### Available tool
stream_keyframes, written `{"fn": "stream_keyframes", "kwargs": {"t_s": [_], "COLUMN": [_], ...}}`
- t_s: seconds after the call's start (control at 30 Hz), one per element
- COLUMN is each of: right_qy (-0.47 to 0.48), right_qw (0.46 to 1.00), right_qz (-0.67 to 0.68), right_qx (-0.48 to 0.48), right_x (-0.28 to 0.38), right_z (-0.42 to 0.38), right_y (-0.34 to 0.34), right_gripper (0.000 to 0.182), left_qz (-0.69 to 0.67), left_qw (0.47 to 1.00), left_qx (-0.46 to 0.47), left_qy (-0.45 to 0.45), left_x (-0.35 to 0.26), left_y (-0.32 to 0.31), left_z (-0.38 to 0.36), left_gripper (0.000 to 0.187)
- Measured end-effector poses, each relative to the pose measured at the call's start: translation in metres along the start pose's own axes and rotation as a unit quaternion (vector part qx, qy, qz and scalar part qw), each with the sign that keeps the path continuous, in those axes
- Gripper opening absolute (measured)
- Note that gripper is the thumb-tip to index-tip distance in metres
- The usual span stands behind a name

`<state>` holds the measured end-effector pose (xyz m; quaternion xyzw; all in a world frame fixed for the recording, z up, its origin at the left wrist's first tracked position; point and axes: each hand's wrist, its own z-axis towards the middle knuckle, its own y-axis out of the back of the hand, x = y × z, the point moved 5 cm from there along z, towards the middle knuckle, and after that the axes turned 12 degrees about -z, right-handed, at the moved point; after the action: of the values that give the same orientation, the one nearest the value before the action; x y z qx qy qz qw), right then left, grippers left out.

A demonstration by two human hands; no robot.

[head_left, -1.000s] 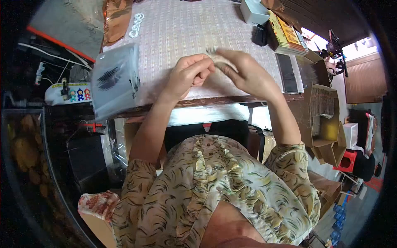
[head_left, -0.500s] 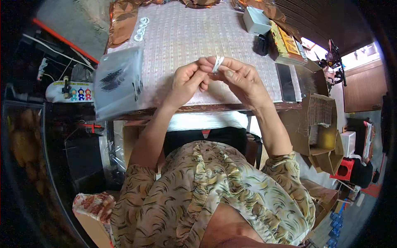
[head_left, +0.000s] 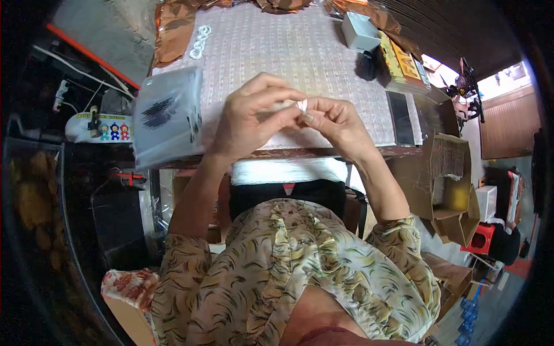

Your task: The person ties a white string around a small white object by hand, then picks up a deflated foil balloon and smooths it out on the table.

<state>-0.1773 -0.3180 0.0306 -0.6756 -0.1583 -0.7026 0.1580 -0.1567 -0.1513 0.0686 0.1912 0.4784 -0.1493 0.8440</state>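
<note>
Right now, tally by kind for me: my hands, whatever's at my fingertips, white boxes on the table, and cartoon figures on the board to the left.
Hands: 2, left hand and right hand
Small white bundle: 1
White box: 1
Cartoon figures: 3, greenish figure, blue figure, red figure
Total: 7

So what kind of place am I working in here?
It looks like a small home workshop or packing spot, though I can't be certain: there's a stack of clear plastic bags on the covered table, an open cardboard box beside it, and white rings lined up near the far corner.
</note>
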Motion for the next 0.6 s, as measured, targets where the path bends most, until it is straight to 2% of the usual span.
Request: {"fn": "stream_keyframes", "kwargs": {"t_s": [0.03, 0.07, 0.1, 0.13, 0.17, 0.2, 0.3, 0.43, 0.57, 0.6], "right_qy": [-0.015, -0.015, -0.013, -0.036, -0.056, -0.062, -0.071, -0.080, -0.063, -0.056], "right_qw": [1.000, 1.000, 1.000, 0.999, 0.996, 0.996, 0.995, 0.993, 0.995, 0.996], "right_qz": [0.017, 0.001, -0.001, -0.031, -0.062, -0.054, -0.045, -0.030, -0.006, -0.001], "right_qx": [0.014, 0.015, 0.024, 0.019, 0.013, 0.020, 0.054, 0.087, 0.075, 0.075], "right_x": [0.001, 0.002, 0.006, 0.011, 0.015, 0.019, 0.015, 0.009, 0.011, 0.012], "right_z": [-0.001, -0.001, -0.004, -0.006, -0.009, -0.011, -0.012, -0.014, -0.010, -0.009], "right_y": [-0.003, -0.005, -0.008, -0.008, -0.009, -0.010, -0.008, -0.010, -0.014, -0.013], "right_gripper": [0.020, 0.020, 0.020, 0.020, 0.019, 0.018, 0.015, 0.014, 0.015, 0.015], "left_qz": [0.088, 0.039, 0.044, -0.107, -0.254, -0.311, -0.397, -0.427, -0.416, -0.381], "left_qw": [0.990, 0.996, 0.995, 0.994, 0.959, 0.930, 0.886, 0.878, 0.893, 0.913], "left_qx": [0.014, 0.021, 0.013, 0.013, 0.012, -0.012, 0.016, -0.049, -0.083, -0.085], "left_qy": [-0.113, -0.083, -0.084, 0.025, 0.128, 0.196, 0.240, 0.209, 0.149, 0.116], "left_x": [-0.012, -0.005, -0.001, 0.013, 0.023, 0.026, 0.040, 0.042, 0.028, 0.022], "left_y": [-0.001, -0.004, -0.005, -0.006, -0.010, -0.016, -0.028, -0.039, -0.035, -0.032], "left_z": [0.002, 0.001, -0.002, -0.006, -0.010, -0.014, -0.026, -0.040, -0.045, -0.045], "left_gripper": [0.017, 0.016, 0.016, 0.016, 0.016, 0.016, 0.013, 0.015, 0.013, 0.012]}}
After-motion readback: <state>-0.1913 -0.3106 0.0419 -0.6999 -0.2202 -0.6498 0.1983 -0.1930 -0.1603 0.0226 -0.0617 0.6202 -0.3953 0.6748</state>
